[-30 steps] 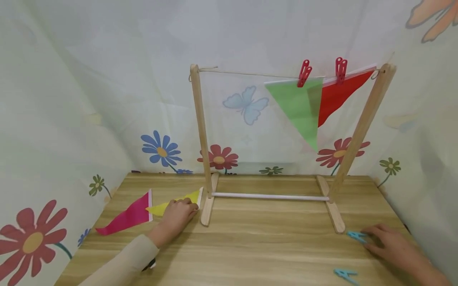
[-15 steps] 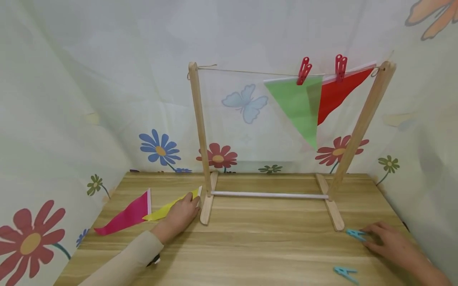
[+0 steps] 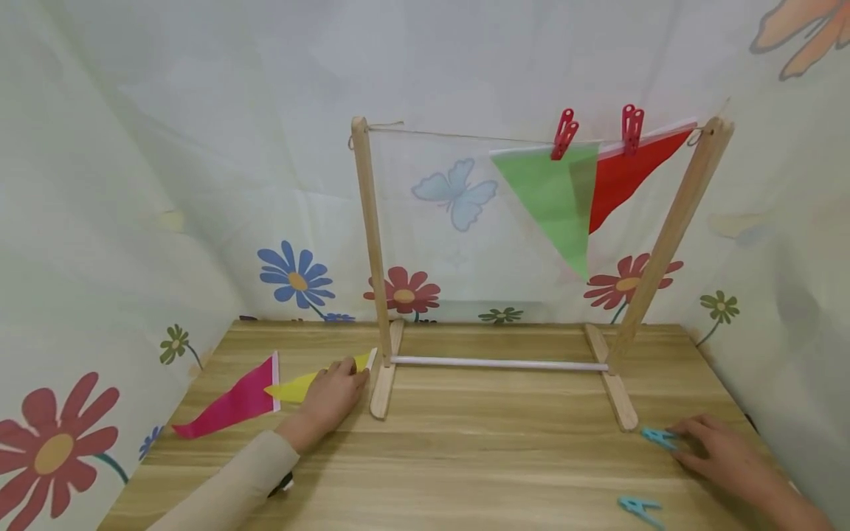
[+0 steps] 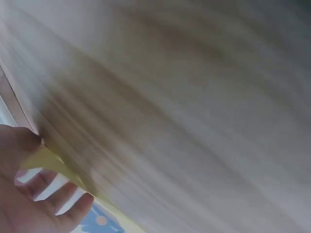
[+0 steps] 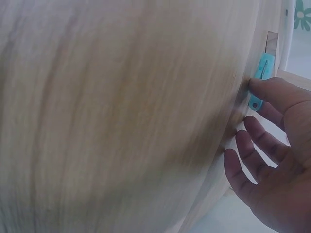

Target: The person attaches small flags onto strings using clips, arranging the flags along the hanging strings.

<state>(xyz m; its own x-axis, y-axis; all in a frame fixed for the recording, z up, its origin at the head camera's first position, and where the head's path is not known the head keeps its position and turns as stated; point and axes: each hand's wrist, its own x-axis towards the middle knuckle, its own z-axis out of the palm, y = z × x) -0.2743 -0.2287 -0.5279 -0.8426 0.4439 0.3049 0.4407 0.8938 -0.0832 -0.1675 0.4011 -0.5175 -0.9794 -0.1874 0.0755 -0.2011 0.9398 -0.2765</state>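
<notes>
My left hand (image 3: 330, 394) rests on the yellow flag (image 3: 312, 380), flat on the tabletop (image 3: 465, 457) just beside the wooden stand's (image 3: 372, 243) left foot. Fingers laid over its wide end w/ the white strip; can't tell if they pinch it yet. Flag's long axis runs left-right, tip pointing left toward the pink flag (image 3: 229, 405). My right hand (image 3: 720, 453), fingers relaxed and spread, thumb tip touching a blue clip (image 3: 659, 438) near the stand's right foot; nothing gripped. 2nd blue clip (image 3: 640, 509) lies nearer me. So left hand's on the flag, right is nearer the clips.
</notes>
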